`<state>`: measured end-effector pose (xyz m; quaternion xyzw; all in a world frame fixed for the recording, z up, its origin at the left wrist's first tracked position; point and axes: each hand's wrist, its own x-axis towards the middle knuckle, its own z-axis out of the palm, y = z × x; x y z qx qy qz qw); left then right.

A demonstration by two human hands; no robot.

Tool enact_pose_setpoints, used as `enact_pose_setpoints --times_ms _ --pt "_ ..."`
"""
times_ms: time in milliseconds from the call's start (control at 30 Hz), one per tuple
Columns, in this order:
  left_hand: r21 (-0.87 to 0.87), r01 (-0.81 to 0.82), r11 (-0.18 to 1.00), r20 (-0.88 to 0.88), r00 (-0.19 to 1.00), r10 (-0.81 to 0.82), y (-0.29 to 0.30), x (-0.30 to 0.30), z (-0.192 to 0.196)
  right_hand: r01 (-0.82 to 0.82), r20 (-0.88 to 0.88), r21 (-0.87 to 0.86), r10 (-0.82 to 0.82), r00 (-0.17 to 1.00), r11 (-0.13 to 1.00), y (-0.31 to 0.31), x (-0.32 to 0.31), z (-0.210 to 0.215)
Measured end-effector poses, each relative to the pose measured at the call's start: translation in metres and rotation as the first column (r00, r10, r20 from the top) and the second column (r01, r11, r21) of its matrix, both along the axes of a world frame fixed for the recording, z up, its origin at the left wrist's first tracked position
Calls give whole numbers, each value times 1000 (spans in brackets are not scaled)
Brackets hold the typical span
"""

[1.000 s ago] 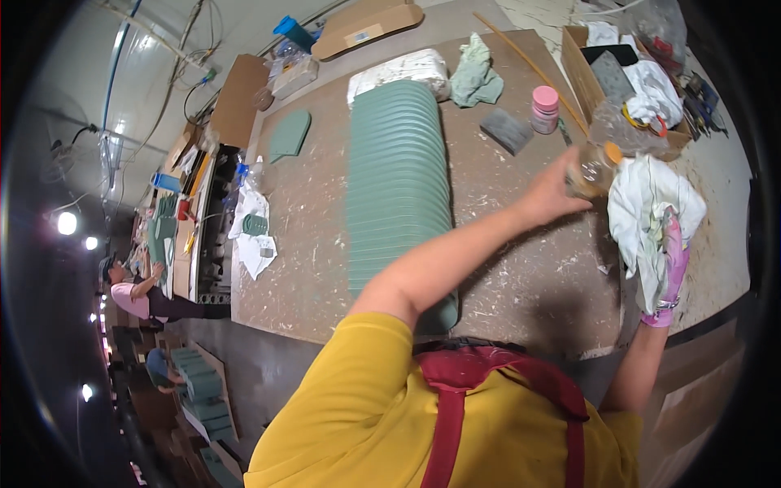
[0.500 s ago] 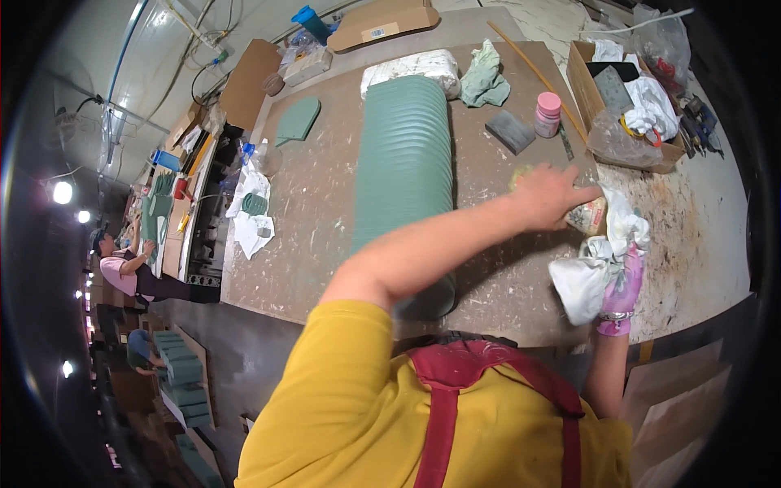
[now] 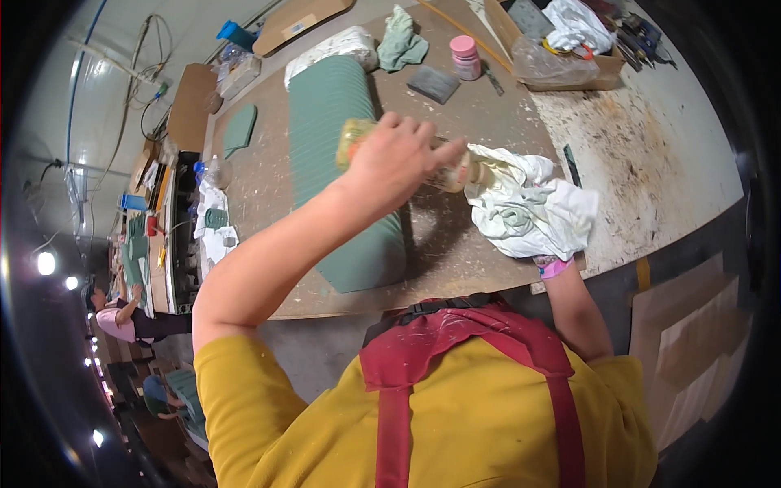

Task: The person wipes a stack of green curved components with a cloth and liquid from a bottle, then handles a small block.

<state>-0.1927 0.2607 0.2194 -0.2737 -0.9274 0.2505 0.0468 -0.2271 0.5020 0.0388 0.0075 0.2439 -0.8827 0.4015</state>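
My left hand [image 3: 399, 154] is closed around a yellowish bottle [image 3: 351, 145], holding it sideways above the table. The bottle's narrower end points right and meets the edge of a bunched white cloth [image 3: 533, 211]. That cloth lies over my right hand, which holds it from below; its fingers are hidden. Only the pink glove cuff [image 3: 556, 267] and wrist show at the cloth's lower edge. Left of the bottle lies a long green ribbed block [image 3: 329, 106], its far end by a white wrapped bundle [image 3: 329, 55].
Toward the back are a green rag [image 3: 400, 41], a grey block [image 3: 434, 83] and a pink-lidded jar [image 3: 465, 58]. A cardboard box [image 3: 606, 75] of cloths and plastic stands back right. A flat green piece [image 3: 240, 128] lies left. Another person [image 3: 122, 317] works at the far left.
My left hand has picked up the bottle and tilted it over to the cloth. The cloth now spreads over my right hand, hiding its fingers. The view has shifted to the right.
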Motion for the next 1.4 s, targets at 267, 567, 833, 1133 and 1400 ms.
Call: enact_pose_setpoints --times_ms 267,567,833,1133,1400 --pt "93 18 995 -16 1000 -17 4 5 0 -30 33 -25 31 999 999 5 -6 -1" --pt "133 37 990 -18 999 -35 14 -11 -1 408 -844 536 457 281 739 -1 -22 -15" --pt "158 30 987 28 999 -35 11 -4 -10 781 -827 68 473 -303 621 -8 -14 66" --pt "153 -20 988 27 999 16 3 -2 -2 436 -856 410 173 487 801 -10 -15 67" --pt "78 8 997 40 999 -12 7 -15 -10 486 -874 484 427 232 728 -1 -10 18"
